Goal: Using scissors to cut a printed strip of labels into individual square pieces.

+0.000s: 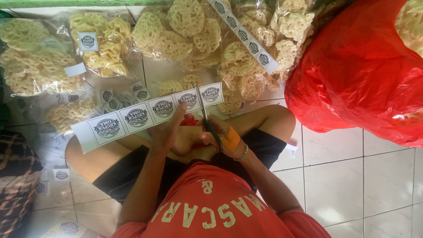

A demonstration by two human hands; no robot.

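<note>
On the tiled floor (pixel 335 172), head view: person seated cross-legged, camera looking straight down over an orange shirt. Left hand (pixel 169 132) grips a long white strip of printed labels (pixel 145 114), thumb on top near the strip's right third. The strip's long axis runs from lower left to upper right, with its right end higher and pointing toward the bags of crackers. Right hand (pixel 222 134) is closed around the handles of a pair of scissors (pixel 206 119); orange tape on the hand, bead bracelet at the wrist. The scissor blades point up and away from the body, crossing the strip between its last two labels. Whether the blades are parted cannot be told.

Surroundings: clear bags of pale lattice crackers (pixel 185 35) beyond the knees, a second label strip (pixel 246 37) lying across them, cut single labels (pixel 112 99) loose on the floor, red plastic bag (pixel 365 70) at right.
</note>
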